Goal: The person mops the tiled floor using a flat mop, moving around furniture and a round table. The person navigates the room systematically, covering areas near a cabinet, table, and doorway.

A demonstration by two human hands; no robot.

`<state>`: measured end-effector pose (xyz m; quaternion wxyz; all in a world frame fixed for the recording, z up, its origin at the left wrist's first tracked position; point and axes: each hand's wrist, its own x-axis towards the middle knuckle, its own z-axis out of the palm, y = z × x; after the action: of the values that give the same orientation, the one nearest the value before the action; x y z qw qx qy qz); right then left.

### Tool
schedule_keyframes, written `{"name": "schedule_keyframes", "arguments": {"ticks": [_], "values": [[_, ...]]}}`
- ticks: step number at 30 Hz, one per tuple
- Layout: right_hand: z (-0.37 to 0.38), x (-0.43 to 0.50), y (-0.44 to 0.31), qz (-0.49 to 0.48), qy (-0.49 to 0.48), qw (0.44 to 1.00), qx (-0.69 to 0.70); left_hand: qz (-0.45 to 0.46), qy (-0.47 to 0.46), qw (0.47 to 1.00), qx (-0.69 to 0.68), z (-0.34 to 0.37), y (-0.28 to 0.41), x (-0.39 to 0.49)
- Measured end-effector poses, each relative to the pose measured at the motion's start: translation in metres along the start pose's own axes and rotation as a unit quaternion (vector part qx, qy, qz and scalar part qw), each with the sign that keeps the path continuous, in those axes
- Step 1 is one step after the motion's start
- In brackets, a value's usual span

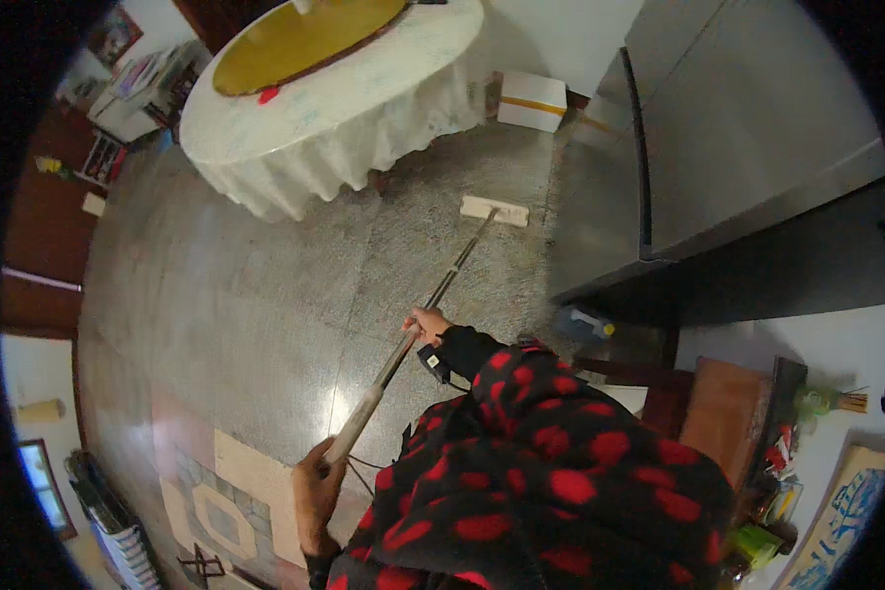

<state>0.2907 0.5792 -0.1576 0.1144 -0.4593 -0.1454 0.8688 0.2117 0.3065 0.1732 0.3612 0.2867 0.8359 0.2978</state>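
A flat mop with a long metal pole [453,270] slants across the floor. Its wide white head [512,214] lies on the grey tiles, between the draped table and the refrigerator. My right hand [426,324] is closed round the middle of the pole, with a small black device on a cable at its wrist. Lower down, my left hand [316,483] grips the light-coloured handle [358,424] at its end. A black garment with red spots covers my body and part of my arms.
Ahead stands an oval table with a white tablecloth [324,136]. A white box [531,101] sits by the wall, beside a grey refrigerator [737,125]. At the right are a brown seat or cabinet [723,413] and several small items; a striped bundle [125,546] lies lower left.
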Motion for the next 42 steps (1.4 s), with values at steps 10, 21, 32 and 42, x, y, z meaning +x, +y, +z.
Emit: {"name": "schedule_keyframes", "arguments": {"ticks": [10,21,32,42], "values": [[-0.055,-0.023,-0.16,-0.185,-0.033,0.973,0.132,0.221,-0.105,0.965,0.096,0.204,0.113,0.216],[-0.085,-0.033,-0.166,-0.217,0.125,0.965,-0.081,0.187,-0.181,0.959,0.112,0.207,0.101,0.194],[-0.057,-0.021,-0.062,-0.058,0.08,0.984,-0.147,0.118,-0.19,0.964,0.143,-0.001,0.062,0.047],[0.001,-0.029,0.028,0.082,-0.035,0.989,-0.115,-0.033,-0.074,0.99,0.115,-0.102,0.047,-0.028]]}}
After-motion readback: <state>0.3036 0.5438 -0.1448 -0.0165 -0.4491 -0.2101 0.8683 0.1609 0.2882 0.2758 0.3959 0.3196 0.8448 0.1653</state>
